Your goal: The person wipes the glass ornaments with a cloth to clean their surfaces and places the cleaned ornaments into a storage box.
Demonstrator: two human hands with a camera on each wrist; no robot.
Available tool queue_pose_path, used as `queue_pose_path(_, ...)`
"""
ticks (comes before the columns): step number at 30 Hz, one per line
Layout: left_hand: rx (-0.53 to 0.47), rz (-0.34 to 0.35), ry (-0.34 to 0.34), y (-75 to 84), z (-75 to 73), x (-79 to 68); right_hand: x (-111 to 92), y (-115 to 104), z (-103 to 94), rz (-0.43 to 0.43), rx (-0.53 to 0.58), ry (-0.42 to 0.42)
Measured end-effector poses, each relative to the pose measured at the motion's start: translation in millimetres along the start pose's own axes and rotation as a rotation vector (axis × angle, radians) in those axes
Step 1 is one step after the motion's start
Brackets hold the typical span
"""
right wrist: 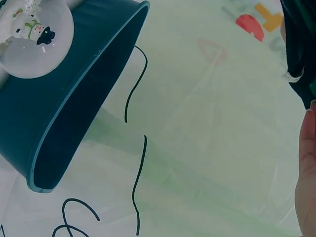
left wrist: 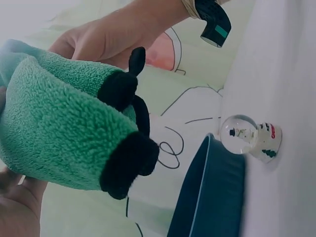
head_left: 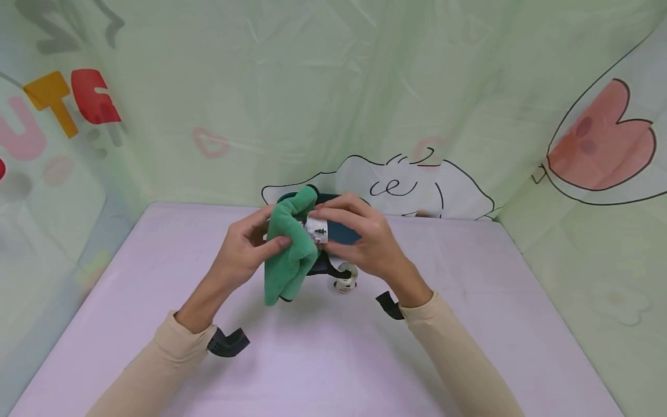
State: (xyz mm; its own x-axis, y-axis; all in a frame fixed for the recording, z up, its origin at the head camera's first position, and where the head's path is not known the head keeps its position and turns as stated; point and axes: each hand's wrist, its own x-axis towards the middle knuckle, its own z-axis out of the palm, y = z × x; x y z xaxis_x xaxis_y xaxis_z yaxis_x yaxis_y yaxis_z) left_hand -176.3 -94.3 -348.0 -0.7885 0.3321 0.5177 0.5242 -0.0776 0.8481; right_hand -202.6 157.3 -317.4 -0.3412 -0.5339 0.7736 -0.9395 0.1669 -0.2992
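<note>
My left hand [head_left: 242,246] grips a fluffy green cloth [head_left: 289,269], its thumb pressed on the front of the folds. Between thumb and fingers, my right hand [head_left: 367,237] pinches a snow globe by its white base [head_left: 318,230], which carries a dark green tree print. The cloth covers the rest of that globe. Both hands are raised above the table. In the left wrist view, the cloth [left wrist: 64,123] shows dark trim and loops at its edge and hides most of the fingers.
Another snow globe [left wrist: 269,140], with a snowman inside, stands on the table beside a dark blue bin [left wrist: 217,192]. The bin [head_left: 343,233] is just behind my hands. A lilac cloth [head_left: 333,359] covers the table, with a printed pale green curtain [head_left: 312,87] at the back.
</note>
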Motion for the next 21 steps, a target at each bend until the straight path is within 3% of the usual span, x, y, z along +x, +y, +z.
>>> queue_pose_path(15,0.069,0.165,-0.043,2.2,-0.4,0.3,-1.5,-2.8,1.5,0.101,0.04,0.004)
queue_pose_path(21,0.155,0.232,-0.075,-0.2,-1.1,3.4,-0.8,-2.6,2.0,0.154,0.031,-0.012)
